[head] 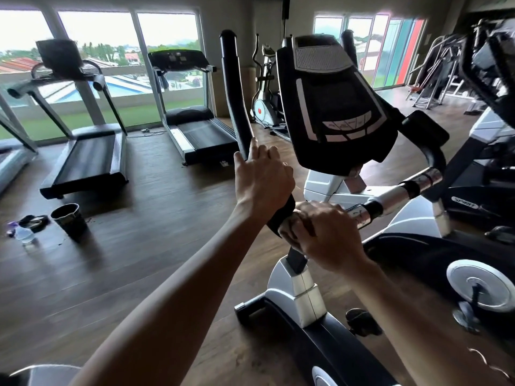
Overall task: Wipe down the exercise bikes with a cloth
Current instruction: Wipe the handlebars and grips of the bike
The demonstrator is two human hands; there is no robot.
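A black and white exercise bike (pixel 303 288) stands in front of me, its dark console (pixel 334 101) tilted toward me. My left hand (pixel 262 176) grips the lower part of the bike's upright black left handlebar (pixel 232 84), thumb on the left side and index finger pointing up along it. My right hand (pixel 323 232) is curled over the horizontal bar just left of the chrome sensor grip (pixel 362 215). A small pale patch under its fingers looks like the cloth (pixel 285 228), and most of it is hidden by the hand.
Two treadmills (pixel 89 151) (pixel 195 126) face the windows on the left. A dark cup (pixel 68 218) and a water bottle (pixel 24 234) stand on the wooden floor at left. A second bike (pixel 473 196) is close on the right, and an elliptical (pixel 264 101) stands behind.
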